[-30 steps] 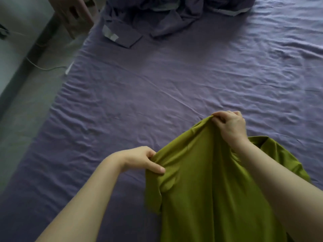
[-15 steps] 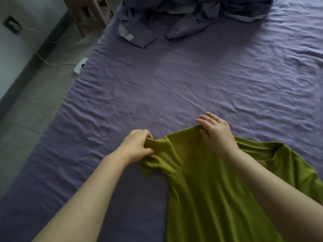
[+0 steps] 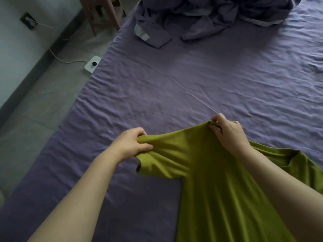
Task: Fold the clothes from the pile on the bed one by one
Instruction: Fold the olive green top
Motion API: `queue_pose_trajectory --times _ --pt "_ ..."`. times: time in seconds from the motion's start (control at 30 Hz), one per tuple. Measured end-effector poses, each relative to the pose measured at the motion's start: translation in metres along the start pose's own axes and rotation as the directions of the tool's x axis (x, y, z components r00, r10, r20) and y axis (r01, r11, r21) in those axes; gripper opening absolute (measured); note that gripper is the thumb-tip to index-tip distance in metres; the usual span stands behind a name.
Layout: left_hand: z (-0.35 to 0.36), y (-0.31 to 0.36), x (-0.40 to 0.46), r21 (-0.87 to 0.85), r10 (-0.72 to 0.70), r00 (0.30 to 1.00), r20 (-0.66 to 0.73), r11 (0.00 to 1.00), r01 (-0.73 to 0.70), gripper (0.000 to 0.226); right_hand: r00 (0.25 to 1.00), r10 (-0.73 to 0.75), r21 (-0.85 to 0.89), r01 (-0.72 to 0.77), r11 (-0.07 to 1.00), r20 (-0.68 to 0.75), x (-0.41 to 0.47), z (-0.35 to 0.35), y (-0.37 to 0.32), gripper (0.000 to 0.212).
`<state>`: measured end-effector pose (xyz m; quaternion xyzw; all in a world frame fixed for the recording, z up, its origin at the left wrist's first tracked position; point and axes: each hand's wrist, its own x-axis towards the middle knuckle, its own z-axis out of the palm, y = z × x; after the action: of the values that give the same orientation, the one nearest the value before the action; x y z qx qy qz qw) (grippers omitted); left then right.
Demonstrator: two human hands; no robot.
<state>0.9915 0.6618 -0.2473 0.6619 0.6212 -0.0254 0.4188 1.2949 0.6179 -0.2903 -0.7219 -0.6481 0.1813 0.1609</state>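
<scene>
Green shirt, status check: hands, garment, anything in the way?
Left hand grips green shirt at sleeve; right hand pinches its top edge. Shirt partly lifted off purple bed sheet. Rumpled purple bedding far off, not obstructing.

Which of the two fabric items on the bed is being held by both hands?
The green shirt, near the person: the left hand and right hand each pinch its top edge. The purple bedding heap lies untouched at the far end.

Left hand: grips the sleeve end of the green shirt.
Right hand: pinches the shirt's top edge.
Bed: purple sheet, wrinkled.
Far end: crumpled purple bedding.
Floor: white power strip.
</scene>
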Motion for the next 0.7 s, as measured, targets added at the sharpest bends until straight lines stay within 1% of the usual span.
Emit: queue_pose_trajectory --times 0.03,0.07,0.1,0.13,0.2,0.27,0.3,0.33,0.37,0.4,0.43,0.47,0.5,0.53,0.57,0.6,0.63,0.67,0.7 --pt "-0.001 -0.001 0.003 0.095 -0.026 0.993 -0.116 0.995 0.038 0.024 1.0 0.016 0.01 -0.016 1.0 -0.004 0.002 0.003 -0.001 0.017" --pt "-0.002 -0.002 0.007 0.178 -0.053 0.969 -0.243 0.979 0.098 0.024 1.0 0.031 0.009 -0.031 0.999 0.007 0.004 0.006 -0.002 0.015" --pt "-0.002 -0.003 0.011 0.214 -0.072 0.94 -0.335 0.965 0.15 0.024 0.999 0.038 -0.009 -0.038 0.999 0.027 0.005 0.01 -0.002 0.014" --pt "0.0 -0.004 0.015 0.208 -0.089 0.919 -0.383 0.962 0.179 0.026 0.998 0.045 -0.037 -0.043 0.998 0.05 0.005 0.014 -0.004 0.013" --pt "0.012 -0.008 0.022 0.199 -0.103 0.919 -0.38 0.961 0.19 0.028 0.998 0.031 -0.094 -0.026 0.995 0.048 -0.004 0.022 -0.009 0.017" --pt "0.028 -0.013 0.024 0.249 -0.109 0.919 -0.379 0.944 0.215 0.028 0.999 -0.04 -0.12 0.036 0.992 -0.031 -0.024 0.029 -0.017 0.025" --pt "0.038 -0.014 0.02 0.266 -0.119 0.901 -0.417 0.932 0.247 0.03 0.994 -0.077 -0.124 0.067 0.99 -0.082 -0.037 0.033 -0.02 0.029" --pt "0.049 -0.013 0.014 0.267 -0.109 0.867 -0.487 0.926 0.266 0.034 0.987 -0.105 -0.126 0.09 0.988 -0.121 -0.053 0.037 -0.021 0.031" --pt "0.059 -0.009 0.007 0.262 -0.07 0.818 -0.571 0.929 0.262 0.038 0.983 -0.123 -0.126 0.106 0.986 -0.137 -0.071 0.041 -0.023 0.032" --pt "0.071 -0.005 -0.002 0.27 0.01 0.762 -0.648 0.938 0.217 0.038 0.983 -0.132 -0.12 0.117 0.986 -0.129 -0.09 0.046 -0.025 0.034" --pt "0.083 -0.001 -0.012 0.296 0.104 0.718 -0.688 0.944 0.148 0.034 0.985 -0.138 -0.116 0.126 0.985 -0.105 -0.11 0.051 -0.027 0.037" --pt "0.096 0.004 -0.022 0.328 0.191 0.698 -0.69 0.942 0.066 0.027 0.989 -0.137 -0.125 0.129 0.984 -0.058 -0.128 0.056 -0.03 0.04" --pt "0.109 0.008 -0.032 0.356 0.272 0.71 -0.65 0.934 -0.032 0.021 0.991 -0.132 -0.154 0.131 0.979 0.002 -0.144 0.061 -0.032 0.044" --pt "0.122 0.012 -0.041 0.383 0.347 0.748 -0.566 0.914 -0.134 0.019 0.991 -0.119 -0.199 0.131 0.971 0.067 -0.155 0.066 -0.033 0.048" --pt "0.135 0.013 -0.049 0.409 0.399 0.802 -0.444 0.887 -0.215 0.023 0.987 -0.094 -0.249 0.125 0.961 0.132 -0.161 0.069 -0.033 0.052" --pt "0.148 0.011 -0.055 0.461 0.414 0.854 -0.315 0.853 -0.243 0.033 0.982 -0.059 -0.288 0.11 0.951 0.18 -0.161 0.072 -0.032 0.055" --pt "0.16 0.006 -0.057 0.544 0.381 0.899 -0.217 0.812 -0.213 0.045 0.978 -0.026 -0.318 0.092 0.944 0.205 -0.157 0.073 -0.031 0.056" --pt "0.165 0.002 -0.058 0.599 0.315 0.935 -0.164 0.785 -0.159 0.055 0.975 0.0 -0.34 0.078 0.937 0.224 -0.152 0.073 -0.03 0.057" --pt "0.165 -0.001 -0.059 0.616 0.246 0.956 -0.158 0.781 -0.099 0.061 0.973 0.012 -0.365 0.074 0.928 0.229 -0.147 0.073 -0.029 0.058"
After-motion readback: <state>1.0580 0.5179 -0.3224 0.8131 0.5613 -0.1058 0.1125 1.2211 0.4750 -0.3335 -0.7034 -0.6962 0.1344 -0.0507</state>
